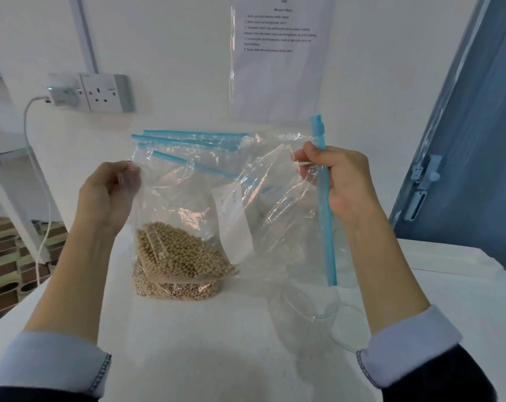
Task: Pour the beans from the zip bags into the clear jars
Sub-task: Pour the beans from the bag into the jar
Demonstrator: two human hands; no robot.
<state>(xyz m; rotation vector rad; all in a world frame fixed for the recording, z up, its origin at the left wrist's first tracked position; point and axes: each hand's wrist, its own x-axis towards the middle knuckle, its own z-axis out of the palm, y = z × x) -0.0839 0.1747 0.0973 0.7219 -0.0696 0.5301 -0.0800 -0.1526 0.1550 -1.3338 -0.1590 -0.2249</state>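
The person is holding one zip bag (205, 198) up over the table, getting it ready to pour: the left hand (109, 195) pinches one corner and the right hand (337, 181) grips the blue zip strip (325, 204) at the other side. The beans (182, 250) sit low in the bag, below and just right of the left hand. I think the next move is to tip the bag's mouth over the clear jar (304, 311), which stands below the right hand.
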